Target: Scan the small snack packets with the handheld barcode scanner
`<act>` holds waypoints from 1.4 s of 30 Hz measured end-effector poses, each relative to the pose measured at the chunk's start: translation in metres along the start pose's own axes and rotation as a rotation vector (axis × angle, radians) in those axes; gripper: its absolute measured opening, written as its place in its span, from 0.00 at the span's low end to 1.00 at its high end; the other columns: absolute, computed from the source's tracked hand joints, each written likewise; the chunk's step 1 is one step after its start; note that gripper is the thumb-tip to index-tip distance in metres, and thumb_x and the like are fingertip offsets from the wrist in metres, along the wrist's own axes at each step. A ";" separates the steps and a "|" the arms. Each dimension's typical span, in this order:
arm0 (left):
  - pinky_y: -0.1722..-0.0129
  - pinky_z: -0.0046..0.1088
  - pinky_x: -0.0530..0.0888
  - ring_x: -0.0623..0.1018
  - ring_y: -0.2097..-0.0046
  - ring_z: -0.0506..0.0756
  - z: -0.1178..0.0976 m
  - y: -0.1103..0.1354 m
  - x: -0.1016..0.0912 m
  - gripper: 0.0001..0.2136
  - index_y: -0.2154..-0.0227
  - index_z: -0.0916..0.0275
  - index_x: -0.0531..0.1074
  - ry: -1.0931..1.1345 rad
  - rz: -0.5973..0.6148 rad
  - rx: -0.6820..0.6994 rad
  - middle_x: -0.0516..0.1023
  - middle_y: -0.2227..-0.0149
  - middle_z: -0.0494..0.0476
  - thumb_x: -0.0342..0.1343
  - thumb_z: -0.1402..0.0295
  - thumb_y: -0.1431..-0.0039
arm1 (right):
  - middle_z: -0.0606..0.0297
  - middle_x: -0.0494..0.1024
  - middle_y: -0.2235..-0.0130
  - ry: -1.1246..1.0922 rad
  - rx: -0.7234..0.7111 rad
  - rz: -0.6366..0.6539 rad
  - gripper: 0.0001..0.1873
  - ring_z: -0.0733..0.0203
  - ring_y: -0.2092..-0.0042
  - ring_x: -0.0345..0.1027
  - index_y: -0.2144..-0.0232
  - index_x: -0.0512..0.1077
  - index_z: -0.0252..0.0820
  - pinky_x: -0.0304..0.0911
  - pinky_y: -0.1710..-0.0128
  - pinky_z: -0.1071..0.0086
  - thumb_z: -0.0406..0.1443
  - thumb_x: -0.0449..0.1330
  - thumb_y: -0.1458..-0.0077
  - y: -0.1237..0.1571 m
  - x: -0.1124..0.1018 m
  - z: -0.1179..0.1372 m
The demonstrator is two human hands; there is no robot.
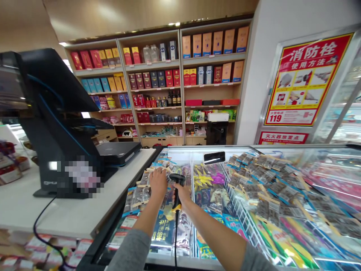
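Note:
My right hand (182, 195) is wrapped round the grip of a black and yellow handheld barcode scanner (177, 177); its cord hangs down toward me. The scanner head points forward, just right of my left hand (158, 182). That hand is palm down with bent fingers, closed on a small packet among the clear packets (138, 196) with blue and tan edges. Its fingertips and most of what they grip are hidden. These packets lie on the glass top of a chest freezer (194, 241). More of the same packets (270, 177) are heaped to the right.
A phone (214, 157) lies on the glass toward the back. Colourful bags (203, 178) and a white wire basket (239, 210) show under the glass. At left, a black checkout terminal (62, 124) stands on a white counter (17, 210). Shelves of boxes (153, 79) line the back wall.

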State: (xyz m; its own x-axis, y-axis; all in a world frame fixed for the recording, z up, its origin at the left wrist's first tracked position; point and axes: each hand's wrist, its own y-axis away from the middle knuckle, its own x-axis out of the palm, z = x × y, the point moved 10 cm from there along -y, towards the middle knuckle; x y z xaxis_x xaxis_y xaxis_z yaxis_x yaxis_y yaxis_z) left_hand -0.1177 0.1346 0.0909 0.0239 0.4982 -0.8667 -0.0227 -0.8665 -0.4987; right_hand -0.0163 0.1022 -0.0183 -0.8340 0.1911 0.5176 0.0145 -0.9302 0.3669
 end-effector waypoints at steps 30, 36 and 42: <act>0.45 0.36 0.69 0.76 0.47 0.60 -0.475 -0.058 0.031 0.16 0.54 0.63 0.76 0.949 0.278 0.366 0.79 0.50 0.63 0.57 0.76 0.47 | 0.77 0.65 0.85 -0.381 -0.653 -0.370 0.20 0.69 0.86 0.56 0.74 0.61 0.45 0.50 0.89 0.76 0.43 0.68 0.61 0.047 -0.359 0.280; 0.47 0.26 0.67 0.75 0.45 0.55 -0.502 -0.083 0.058 0.18 0.48 0.65 0.71 0.735 0.374 0.323 0.77 0.47 0.62 0.57 0.70 0.43 | 0.77 0.65 0.85 -0.479 -0.623 -0.393 0.21 0.69 0.86 0.55 0.73 0.62 0.44 0.51 0.87 0.76 0.45 0.69 0.63 0.023 -0.376 0.268; 0.57 0.27 0.70 0.78 0.50 0.62 -0.514 -0.092 0.074 0.16 0.61 0.65 0.78 0.526 0.478 0.307 0.81 0.55 0.66 0.62 0.60 0.48 | 0.75 0.65 0.85 -0.477 -0.623 -0.421 0.18 0.69 0.86 0.55 0.73 0.63 0.44 0.51 0.87 0.75 0.43 0.66 0.61 0.022 -0.380 0.268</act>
State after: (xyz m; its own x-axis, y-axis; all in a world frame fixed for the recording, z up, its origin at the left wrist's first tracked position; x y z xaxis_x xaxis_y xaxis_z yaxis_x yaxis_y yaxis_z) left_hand 0.4002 0.2350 0.0774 0.4117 -0.0750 -0.9082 -0.4246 -0.8976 -0.1183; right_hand 0.4488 0.0933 0.0007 -0.3818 0.5366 0.7525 -0.6603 -0.7281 0.1841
